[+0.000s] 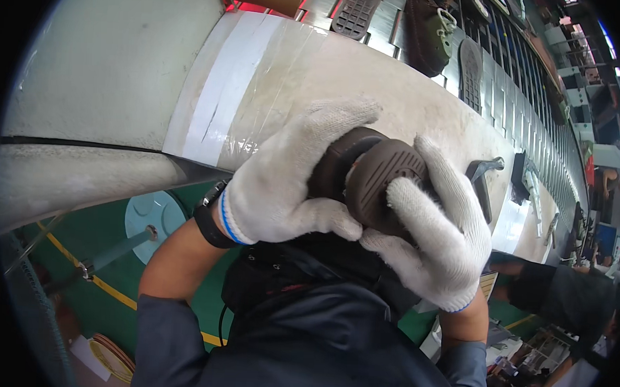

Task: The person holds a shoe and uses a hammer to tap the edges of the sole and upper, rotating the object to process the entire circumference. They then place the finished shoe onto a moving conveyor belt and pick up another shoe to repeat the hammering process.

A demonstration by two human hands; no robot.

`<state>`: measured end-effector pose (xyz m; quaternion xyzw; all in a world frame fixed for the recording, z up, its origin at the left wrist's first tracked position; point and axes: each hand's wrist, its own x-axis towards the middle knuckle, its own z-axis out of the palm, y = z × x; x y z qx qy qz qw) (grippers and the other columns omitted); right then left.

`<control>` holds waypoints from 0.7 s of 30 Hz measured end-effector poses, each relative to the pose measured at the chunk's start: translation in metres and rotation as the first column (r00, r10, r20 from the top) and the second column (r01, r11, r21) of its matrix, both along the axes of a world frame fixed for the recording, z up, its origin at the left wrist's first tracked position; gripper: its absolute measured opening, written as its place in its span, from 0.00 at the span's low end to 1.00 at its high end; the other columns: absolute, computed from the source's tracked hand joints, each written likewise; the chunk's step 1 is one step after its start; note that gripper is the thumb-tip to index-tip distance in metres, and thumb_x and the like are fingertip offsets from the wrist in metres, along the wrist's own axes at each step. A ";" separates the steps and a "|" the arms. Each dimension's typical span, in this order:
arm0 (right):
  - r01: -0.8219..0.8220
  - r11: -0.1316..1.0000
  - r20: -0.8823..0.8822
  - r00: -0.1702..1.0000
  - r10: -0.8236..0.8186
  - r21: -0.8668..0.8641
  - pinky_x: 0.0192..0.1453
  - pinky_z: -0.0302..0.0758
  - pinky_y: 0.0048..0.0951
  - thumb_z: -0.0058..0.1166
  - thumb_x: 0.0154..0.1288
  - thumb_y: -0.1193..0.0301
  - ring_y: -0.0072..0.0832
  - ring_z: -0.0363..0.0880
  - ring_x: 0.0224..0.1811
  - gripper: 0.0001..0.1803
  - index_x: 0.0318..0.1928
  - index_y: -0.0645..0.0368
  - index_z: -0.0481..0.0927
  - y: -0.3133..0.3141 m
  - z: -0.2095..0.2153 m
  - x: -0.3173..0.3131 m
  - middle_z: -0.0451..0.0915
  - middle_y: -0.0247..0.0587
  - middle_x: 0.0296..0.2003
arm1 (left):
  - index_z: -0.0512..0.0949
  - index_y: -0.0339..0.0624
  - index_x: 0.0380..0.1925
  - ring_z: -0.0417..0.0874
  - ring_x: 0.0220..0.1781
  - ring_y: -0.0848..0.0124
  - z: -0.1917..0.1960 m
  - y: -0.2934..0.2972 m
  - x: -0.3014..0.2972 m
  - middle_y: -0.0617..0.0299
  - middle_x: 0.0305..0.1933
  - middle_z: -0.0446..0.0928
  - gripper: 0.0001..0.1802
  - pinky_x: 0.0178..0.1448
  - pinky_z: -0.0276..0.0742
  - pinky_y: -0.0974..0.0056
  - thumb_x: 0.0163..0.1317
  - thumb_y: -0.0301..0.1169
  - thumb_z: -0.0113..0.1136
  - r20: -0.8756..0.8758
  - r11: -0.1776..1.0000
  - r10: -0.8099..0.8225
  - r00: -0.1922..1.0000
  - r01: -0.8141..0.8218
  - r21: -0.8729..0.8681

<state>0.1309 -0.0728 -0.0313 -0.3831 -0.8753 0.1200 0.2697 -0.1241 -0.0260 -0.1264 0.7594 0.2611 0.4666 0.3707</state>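
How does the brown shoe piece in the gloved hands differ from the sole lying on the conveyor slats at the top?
The brown shoe piece is gripped and bent between the left hand and right hand, held up over the bench edge; the sole on the conveyor lies flat, untouched. The held piece looks darker brown; the conveyor sole looks greyer. Both show a ribbed tread pattern.

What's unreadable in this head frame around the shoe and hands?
- Brown shoe, head view: most of the upper is covered by the left hand and right hand; only the ribbed sole shows.
- Fingertips under the shoe: hidden by the shoe itself.
- Soles on the conveyor: shrunk and bent by the fisheye rim, details too small.
- Co-worker's arm: cut off by the right edge.
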 end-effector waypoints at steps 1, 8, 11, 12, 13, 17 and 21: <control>0.009 0.999 0.074 0.997 -0.011 0.031 0.67 0.85 0.54 0.88 0.48 0.62 0.67 0.85 0.65 0.36 0.56 0.65 0.86 -0.002 0.002 -0.004 0.78 0.77 0.67 | 0.64 0.29 0.78 0.81 0.72 0.55 -0.003 0.001 0.000 0.45 0.73 0.76 0.70 0.77 0.77 0.51 0.49 0.71 0.80 -0.055 0.991 0.057 0.997 -0.050 0.121; 0.113 0.994 0.109 0.988 -0.111 -0.011 0.66 0.84 0.49 0.85 0.45 0.68 0.61 0.86 0.63 0.33 0.56 0.56 0.93 -0.015 0.006 -0.012 0.79 0.76 0.67 | 0.67 0.29 0.74 0.83 0.66 0.50 0.006 -0.002 0.005 0.43 0.68 0.75 0.81 0.72 0.79 0.49 0.30 0.82 0.78 -0.050 0.976 0.121 0.991 -0.109 0.190; 0.130 0.991 0.121 0.984 -0.133 0.037 0.66 0.84 0.49 0.85 0.46 0.68 0.60 0.86 0.63 0.32 0.56 0.55 0.93 -0.016 0.004 -0.015 0.79 0.75 0.67 | 0.67 0.30 0.73 0.84 0.64 0.50 0.007 -0.002 0.005 0.43 0.66 0.76 0.80 0.70 0.80 0.49 0.29 0.82 0.78 -0.060 0.975 0.141 0.988 -0.128 0.181; 0.133 0.990 0.127 0.982 -0.139 0.050 0.66 0.84 0.49 0.85 0.46 0.68 0.60 0.86 0.63 0.32 0.56 0.55 0.93 -0.016 0.004 -0.016 0.79 0.75 0.67 | 0.68 0.31 0.72 0.85 0.62 0.50 0.007 -0.002 0.006 0.44 0.65 0.76 0.79 0.69 0.81 0.49 0.29 0.82 0.78 -0.063 0.973 0.155 0.986 -0.141 0.185; 0.128 0.990 0.131 0.982 -0.134 0.052 0.66 0.84 0.48 0.85 0.46 0.68 0.60 0.86 0.63 0.32 0.56 0.55 0.93 -0.015 0.002 -0.016 0.79 0.74 0.67 | 0.68 0.31 0.72 0.85 0.62 0.50 0.007 -0.003 0.006 0.44 0.65 0.76 0.79 0.69 0.81 0.49 0.29 0.82 0.78 -0.062 0.972 0.157 0.986 -0.144 0.184; 0.136 0.989 0.135 0.980 -0.144 0.060 0.67 0.83 0.48 0.86 0.47 0.68 0.60 0.86 0.63 0.32 0.57 0.54 0.93 -0.015 0.000 -0.018 0.79 0.74 0.67 | 0.68 0.30 0.72 0.86 0.61 0.50 0.007 -0.003 0.008 0.43 0.64 0.77 0.80 0.67 0.82 0.49 0.28 0.82 0.78 -0.064 0.967 0.181 0.981 -0.166 0.194; 0.140 0.989 0.147 0.979 -0.144 0.038 0.67 0.83 0.47 0.86 0.47 0.67 0.60 0.86 0.64 0.33 0.58 0.53 0.93 -0.014 0.002 -0.019 0.78 0.74 0.67 | 0.69 0.30 0.72 0.86 0.60 0.50 0.006 -0.002 0.007 0.43 0.64 0.77 0.80 0.66 0.83 0.50 0.28 0.82 0.77 -0.058 0.963 0.188 0.980 -0.173 0.206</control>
